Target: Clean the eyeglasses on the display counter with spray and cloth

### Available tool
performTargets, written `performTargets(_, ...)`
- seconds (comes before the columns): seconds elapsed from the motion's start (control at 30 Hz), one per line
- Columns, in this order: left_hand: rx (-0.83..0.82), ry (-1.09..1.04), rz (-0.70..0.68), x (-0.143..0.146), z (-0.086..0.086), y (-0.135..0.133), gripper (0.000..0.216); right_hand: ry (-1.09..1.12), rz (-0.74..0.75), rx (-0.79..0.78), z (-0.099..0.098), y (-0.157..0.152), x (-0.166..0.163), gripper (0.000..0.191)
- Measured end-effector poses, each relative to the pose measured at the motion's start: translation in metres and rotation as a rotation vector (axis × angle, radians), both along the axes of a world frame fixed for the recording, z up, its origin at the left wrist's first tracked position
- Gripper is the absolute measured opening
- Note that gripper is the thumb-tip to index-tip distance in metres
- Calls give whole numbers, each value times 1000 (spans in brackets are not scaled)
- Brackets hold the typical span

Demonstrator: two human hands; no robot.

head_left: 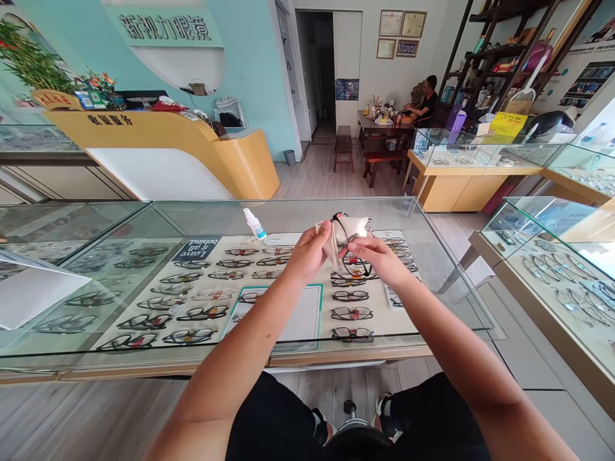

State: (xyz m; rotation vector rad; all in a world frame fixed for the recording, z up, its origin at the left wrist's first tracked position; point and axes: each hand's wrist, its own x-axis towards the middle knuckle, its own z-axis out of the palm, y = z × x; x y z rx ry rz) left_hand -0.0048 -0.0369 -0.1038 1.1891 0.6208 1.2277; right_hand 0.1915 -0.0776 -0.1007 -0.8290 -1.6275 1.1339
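Note:
Above the glass display counter, my left hand (pixel 311 248) is closed around a pale cleaning cloth (pixel 356 226), its thumb uppermost. Dark-framed eyeglasses (pixel 366 269) are held between my two hands, partly wrapped by the cloth. My right hand (pixel 379 257) pinches the eyeglasses near the lower rim, with its fingertips against the cloth. Part of the frame is hidden behind cloth and fingers. A small white spray bottle (pixel 254 224) with a blue label stands on the glass, left of my hands.
Under the glass top of the counter (pixel 288 355) lie rows of eyeglasses (pixel 352 314). A white box-like object (pixel 33 291) is at the left edge. More display cases (pixel 567 269) stand at right. Across the room, a person (pixel 427 99) sits at a table (pixel 384 126).

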Motion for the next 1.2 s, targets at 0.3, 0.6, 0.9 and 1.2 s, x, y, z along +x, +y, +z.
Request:
performTargets(0.3,59,86,1,-2,3,-1,66,-40,-4,-3,1,0,1,49)
performTargets(0.6,63,108,-89,-6,7,-4,58,23,6,17,0,-1,0,52)
performTargets(0.9,112,67,-22,3,12,-12,59,-12,30,96,-1,2,-3,63)
performTargets(1.2,126,127,239,3,-4,-3,72,-97,5,137,-5,1,-5,63)
